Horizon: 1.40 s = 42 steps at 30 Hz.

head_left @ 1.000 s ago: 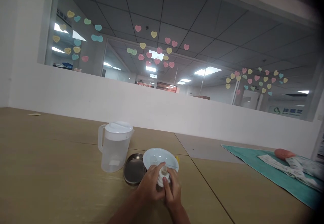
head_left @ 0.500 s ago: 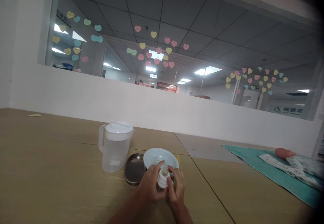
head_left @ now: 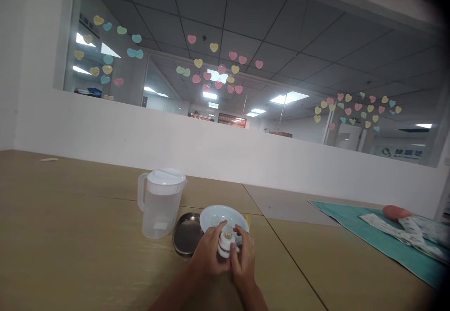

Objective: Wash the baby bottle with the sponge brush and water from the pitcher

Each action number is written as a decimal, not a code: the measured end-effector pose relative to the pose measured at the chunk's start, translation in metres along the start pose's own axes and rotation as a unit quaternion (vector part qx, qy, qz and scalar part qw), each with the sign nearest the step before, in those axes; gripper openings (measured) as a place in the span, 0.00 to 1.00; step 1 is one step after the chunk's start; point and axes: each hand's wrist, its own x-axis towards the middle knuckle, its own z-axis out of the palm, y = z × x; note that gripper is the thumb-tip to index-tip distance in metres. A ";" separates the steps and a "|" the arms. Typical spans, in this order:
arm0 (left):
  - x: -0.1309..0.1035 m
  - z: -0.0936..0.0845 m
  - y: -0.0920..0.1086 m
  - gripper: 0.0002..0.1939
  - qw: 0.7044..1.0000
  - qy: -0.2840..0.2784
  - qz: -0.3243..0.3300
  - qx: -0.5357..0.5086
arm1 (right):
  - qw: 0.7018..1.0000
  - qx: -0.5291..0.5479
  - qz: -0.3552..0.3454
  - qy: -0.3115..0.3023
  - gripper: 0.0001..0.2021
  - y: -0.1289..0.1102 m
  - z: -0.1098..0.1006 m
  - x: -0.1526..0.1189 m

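Over the near edge of a pale blue bowl (head_left: 211, 212), both my hands are closed around a small white baby bottle top (head_left: 225, 240) with a translucent teat. My left hand (head_left: 209, 254) wraps it from the left, thumb low. From the right, my right hand (head_left: 243, 257) presses its thumb on the white collar, with the index finger arched near the teat. A thin dark gap shows between the upper and lower white parts. The rest of the bottle is hidden by my hands. Something clear lies inside the bowl.
A lidded clear pitcher (head_left: 161, 212) of liquid stands left of a metal dish (head_left: 187, 236). Something yellow (head_left: 247, 219) peeks out behind the bowl. At the right, a teal cloth (head_left: 351, 224) carries patterned fabric and a pinkish-orange object (head_left: 395, 213). A white wall with a window rises behind.
The teat and white collar have tilted and shifted slightly left, and a dark gap now shows below the collar. My right fingers have moved slightly; the other things stay put.
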 end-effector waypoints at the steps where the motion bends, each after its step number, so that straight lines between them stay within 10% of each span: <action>1: 0.000 0.000 0.000 0.45 1.000 0.005 -0.005 0.003 | 1.000 -0.009 0.023 0.020 0.18 0.002 0.000 0.001; 11: 0.000 0.002 -0.002 0.50 1.000 -0.021 -0.004 -0.001 | 0.998 -0.005 -0.062 -0.017 0.14 -0.003 0.001 0.002; 27: 0.003 0.001 0.001 0.46 0.999 -0.023 -0.016 0.033 | 0.955 0.062 0.085 0.278 0.24 0.017 0.017 0.000; 42: 0.003 0.002 0.003 0.45 0.998 -0.037 -0.015 0.041 | 0.879 0.200 0.247 0.357 0.27 0.018 0.001 0.027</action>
